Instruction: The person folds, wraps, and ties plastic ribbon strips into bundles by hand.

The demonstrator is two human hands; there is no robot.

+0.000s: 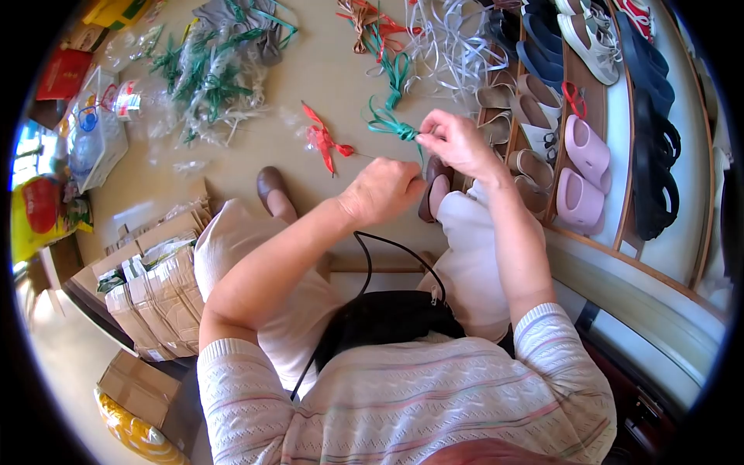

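My right hand [463, 145] pinches a bundle of green plastic ribbon [394, 124], with its loops spread left of the fingertips. A thin green strand runs down from the pinch towards my left hand [384, 188]. That hand is closed, its knuckles up, just below and left of the right one; whatever its fingers hold is hidden. On the floor left of the hands lies a knotted red plastic ribbon [326, 142]. More green ribbon [395, 76] trails on the floor beyond the bundle.
Shoe shelves with pink slippers [583, 197] and several other shoes line the right side. White ribbons [449, 43] lie ahead, and a green and clear plastic heap [213, 77] lies ahead left. Cardboard [159, 298] stands by my left leg. A black bag [387, 322] rests on my lap.
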